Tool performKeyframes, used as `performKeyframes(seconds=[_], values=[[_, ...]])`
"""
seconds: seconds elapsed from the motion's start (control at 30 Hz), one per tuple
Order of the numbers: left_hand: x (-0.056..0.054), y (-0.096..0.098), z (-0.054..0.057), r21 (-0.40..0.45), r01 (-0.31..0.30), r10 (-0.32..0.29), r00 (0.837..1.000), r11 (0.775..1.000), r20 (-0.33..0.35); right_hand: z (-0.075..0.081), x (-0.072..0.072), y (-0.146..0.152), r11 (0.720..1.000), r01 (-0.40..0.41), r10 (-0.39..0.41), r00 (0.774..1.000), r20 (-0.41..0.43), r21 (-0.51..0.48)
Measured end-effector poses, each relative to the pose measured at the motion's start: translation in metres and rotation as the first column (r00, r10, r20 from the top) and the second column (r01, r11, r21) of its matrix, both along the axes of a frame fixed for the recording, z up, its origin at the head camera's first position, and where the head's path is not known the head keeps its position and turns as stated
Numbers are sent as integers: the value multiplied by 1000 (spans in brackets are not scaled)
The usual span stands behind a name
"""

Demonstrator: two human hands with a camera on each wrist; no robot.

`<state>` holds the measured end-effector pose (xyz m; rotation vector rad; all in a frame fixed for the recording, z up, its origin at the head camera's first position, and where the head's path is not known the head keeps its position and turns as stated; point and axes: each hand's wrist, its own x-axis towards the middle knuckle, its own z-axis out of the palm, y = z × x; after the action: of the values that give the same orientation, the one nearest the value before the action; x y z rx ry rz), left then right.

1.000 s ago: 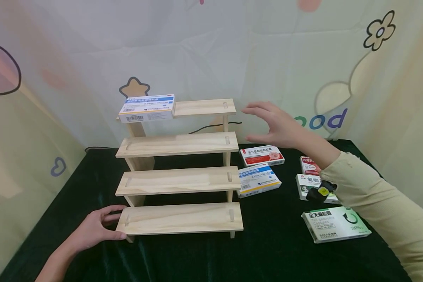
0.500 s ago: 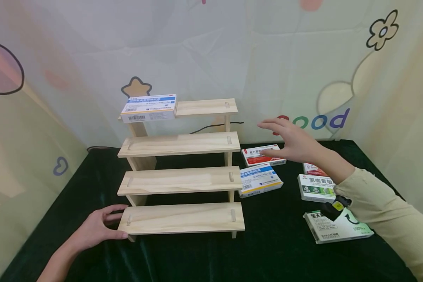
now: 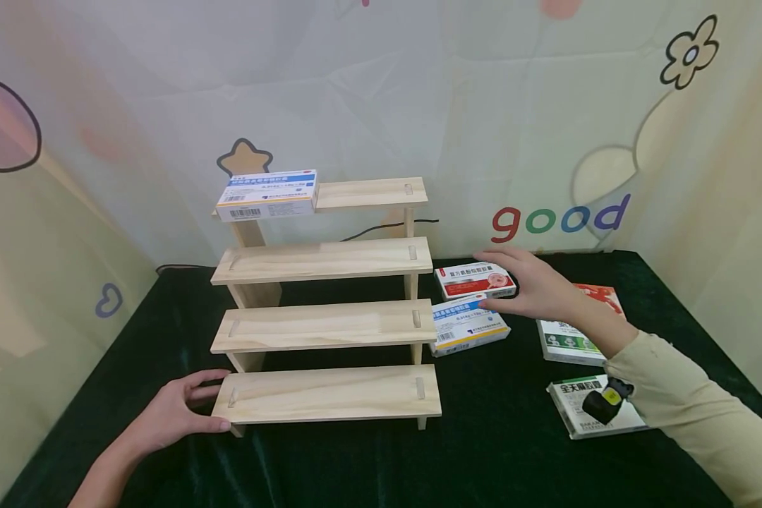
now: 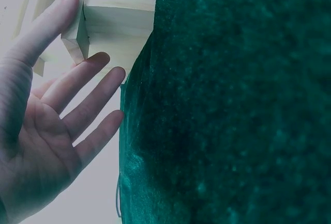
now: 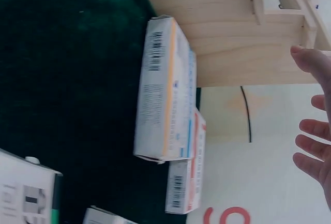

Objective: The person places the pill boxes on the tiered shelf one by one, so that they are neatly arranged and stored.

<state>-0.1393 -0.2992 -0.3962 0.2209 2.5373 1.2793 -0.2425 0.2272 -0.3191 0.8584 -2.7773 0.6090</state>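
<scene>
A stepped wooden display shelf with several tiers stands on the dark green cloth. My left hand holds the left end of its lowest tier between thumb and index finger; the other fingers extend free in the left wrist view. A blue-and-white medicine box lies on the top tier at the left. My right hand, fingers spread and holding nothing, hovers over the right side of two boxes beside the shelf: a red-and-white medicine box and, in front of it, a second blue-and-white medicine box.
Farther right lie a green-and-white box, another white box with a green band and a red box, all partly hidden by the right arm. A printed curtain hangs behind, with a dark cable near it.
My right hand has moved away from the upper tiers, to the right and down, to above the boxes beside the shelf. My left hand has stayed at the lowest tier.
</scene>
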Motion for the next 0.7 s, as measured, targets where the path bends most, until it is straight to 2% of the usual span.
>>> performKeyframes(seconds=[0.3, 0.7], values=[[0, -1, -2, 3, 1, -1, 1000, 1000, -4, -27, 1, 4, 1000, 6, -7, 997, 76, 18], [1, 0, -2, 0, -2, 2, 1000, 1000, -11, -59, -4, 8, 1000, -15, 13, 993, 121, 13]])
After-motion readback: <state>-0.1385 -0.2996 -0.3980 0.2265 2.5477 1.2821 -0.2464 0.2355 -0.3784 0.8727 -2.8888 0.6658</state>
